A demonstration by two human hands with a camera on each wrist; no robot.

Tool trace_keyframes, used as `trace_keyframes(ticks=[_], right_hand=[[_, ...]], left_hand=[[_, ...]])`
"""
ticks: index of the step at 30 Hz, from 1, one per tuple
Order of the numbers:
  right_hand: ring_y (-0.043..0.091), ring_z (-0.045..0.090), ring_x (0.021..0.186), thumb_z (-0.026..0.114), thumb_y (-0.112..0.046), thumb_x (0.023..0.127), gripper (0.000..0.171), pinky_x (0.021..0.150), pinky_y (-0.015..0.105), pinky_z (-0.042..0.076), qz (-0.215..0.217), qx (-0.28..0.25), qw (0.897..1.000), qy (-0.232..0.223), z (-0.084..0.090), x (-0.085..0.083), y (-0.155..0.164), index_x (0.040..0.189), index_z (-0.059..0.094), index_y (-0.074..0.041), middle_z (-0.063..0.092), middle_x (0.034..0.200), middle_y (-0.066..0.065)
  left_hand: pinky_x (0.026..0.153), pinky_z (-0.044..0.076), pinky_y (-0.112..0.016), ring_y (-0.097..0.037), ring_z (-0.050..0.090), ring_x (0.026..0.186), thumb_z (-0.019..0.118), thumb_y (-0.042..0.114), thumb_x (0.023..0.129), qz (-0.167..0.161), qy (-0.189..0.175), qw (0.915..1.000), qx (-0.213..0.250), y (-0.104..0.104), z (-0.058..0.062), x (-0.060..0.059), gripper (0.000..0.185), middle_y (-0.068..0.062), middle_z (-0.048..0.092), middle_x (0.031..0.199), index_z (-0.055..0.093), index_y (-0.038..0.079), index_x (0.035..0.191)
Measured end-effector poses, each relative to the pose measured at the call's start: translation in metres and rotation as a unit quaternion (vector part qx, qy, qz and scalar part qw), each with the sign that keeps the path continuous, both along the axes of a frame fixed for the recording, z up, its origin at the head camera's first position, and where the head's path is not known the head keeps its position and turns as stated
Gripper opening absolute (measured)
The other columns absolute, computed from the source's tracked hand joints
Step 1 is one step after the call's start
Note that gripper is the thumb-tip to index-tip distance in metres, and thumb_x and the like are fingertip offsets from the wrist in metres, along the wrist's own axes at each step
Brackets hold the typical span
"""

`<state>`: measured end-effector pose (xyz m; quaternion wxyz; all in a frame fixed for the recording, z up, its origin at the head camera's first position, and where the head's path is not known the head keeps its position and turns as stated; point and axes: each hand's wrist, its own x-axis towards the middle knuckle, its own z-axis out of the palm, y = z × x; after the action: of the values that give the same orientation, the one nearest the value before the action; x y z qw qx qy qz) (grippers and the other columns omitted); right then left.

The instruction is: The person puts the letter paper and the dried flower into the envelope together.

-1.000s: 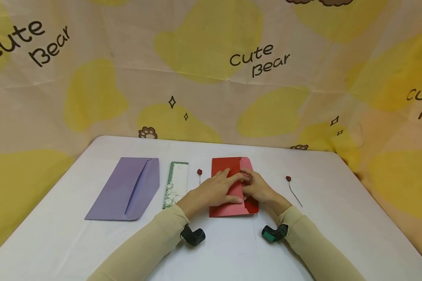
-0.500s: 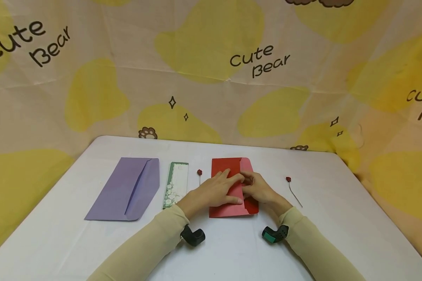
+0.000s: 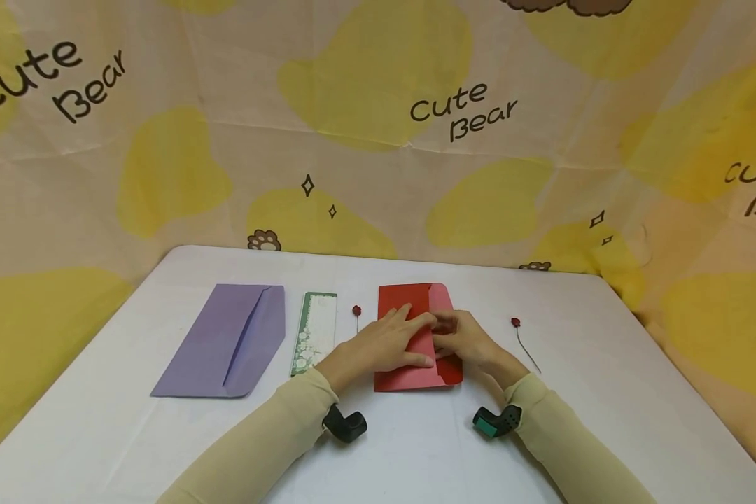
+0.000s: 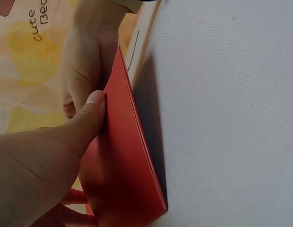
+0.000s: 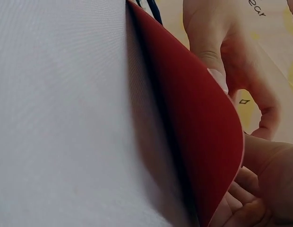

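A red envelope (image 3: 416, 374) lies flat at the middle of the white table (image 3: 416, 455), its lighter inside showing at the right edge. My left hand (image 3: 384, 344) rests flat on it with straight fingers, and in the left wrist view its thumb (image 4: 90, 118) presses the red paper (image 4: 123, 161). My right hand (image 3: 469, 343) is at the envelope's right side, fingers curled at the flap. In the right wrist view the flap (image 5: 193, 123) bends up over those fingers (image 5: 260, 189). What lies between the fingertips is hidden.
A purple envelope (image 3: 227, 339) lies at the left with its flap open, and a narrow green patterned card (image 3: 315, 339) lies beside it. One small red flower on a thin stem (image 3: 356, 311) lies left of the red envelope, another (image 3: 518, 325) to its right. A patterned cloth (image 3: 378, 140) hangs behind.
My right hand has shifted slightly to the right at the flap. The left hand and the envelope have stayed where they were.
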<state>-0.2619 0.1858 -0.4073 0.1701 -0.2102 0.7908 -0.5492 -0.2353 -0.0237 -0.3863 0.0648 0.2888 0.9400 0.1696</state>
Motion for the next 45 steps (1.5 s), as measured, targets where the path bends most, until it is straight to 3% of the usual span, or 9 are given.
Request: trace_keyframes(ticks=[10, 16, 30, 34, 45], right_hand=[[0.019, 0.075, 0.089, 0.059, -0.001, 0.095, 0.053, 0.079, 0.039, 0.063, -0.021, 0.018, 1.000, -0.003, 0.003, 0.000, 0.003, 0.144, 0.044, 0.013, 0.063, 0.129, 0.034], [0.020, 0.074, 0.085, 0.065, -0.006, 0.097, 0.051, 0.079, 0.038, 0.063, -0.024, 0.045, 0.999, 0.010, 0.009, -0.001, 0.009, 0.143, 0.048, 0.008, 0.066, 0.124, 0.031], [0.026, 0.074, 0.088, 0.068, -0.014, 0.097, 0.051, 0.078, 0.037, 0.063, -0.038, 0.060, 0.997, 0.033, 0.017, 0.000, 0.031, 0.141, 0.051, 0.005, 0.064, 0.127, 0.031], [0.027, 0.074, 0.097, 0.068, -0.017, 0.097, 0.052, 0.078, 0.036, 0.063, -0.047, 0.069, 0.996, 0.036, 0.019, 0.002, 0.038, 0.141, 0.051, 0.004, 0.064, 0.130, 0.030], [0.026, 0.073, 0.080, 0.069, -0.015, 0.096, 0.052, 0.072, 0.030, 0.062, -0.062, 0.090, 0.992, 0.055, 0.028, 0.010, 0.056, 0.141, 0.051, 0.006, 0.064, 0.125, 0.031]], left_hand=[[0.111, 0.045, -0.057, -0.046, 0.038, 0.147, 0.065, 0.059, 0.091, 0.008, -0.008, 0.9999, -0.010, -0.001, -0.003, 0.001, 0.075, -0.020, 0.031, 0.164, 0.035, 0.032, 0.155], [0.112, 0.044, -0.058, -0.046, 0.037, 0.148, 0.064, 0.061, 0.091, 0.006, -0.010, 0.9999, -0.009, 0.000, -0.005, 0.000, 0.078, -0.020, 0.030, 0.164, 0.032, 0.033, 0.157], [0.112, 0.045, -0.057, -0.046, 0.040, 0.146, 0.066, 0.060, 0.090, 0.005, -0.001, 0.9999, -0.009, 0.000, -0.005, 0.000, 0.074, -0.020, 0.033, 0.163, 0.037, 0.033, 0.153], [0.112, 0.045, -0.057, -0.046, 0.040, 0.146, 0.066, 0.060, 0.090, 0.007, 0.001, 0.9999, -0.010, 0.001, -0.004, -0.001, 0.075, -0.020, 0.033, 0.163, 0.037, 0.033, 0.153], [0.110, 0.046, -0.056, -0.045, 0.043, 0.144, 0.067, 0.059, 0.090, 0.005, 0.006, 1.0000, -0.002, 0.002, -0.003, -0.001, 0.071, -0.018, 0.036, 0.160, 0.039, 0.034, 0.150]])
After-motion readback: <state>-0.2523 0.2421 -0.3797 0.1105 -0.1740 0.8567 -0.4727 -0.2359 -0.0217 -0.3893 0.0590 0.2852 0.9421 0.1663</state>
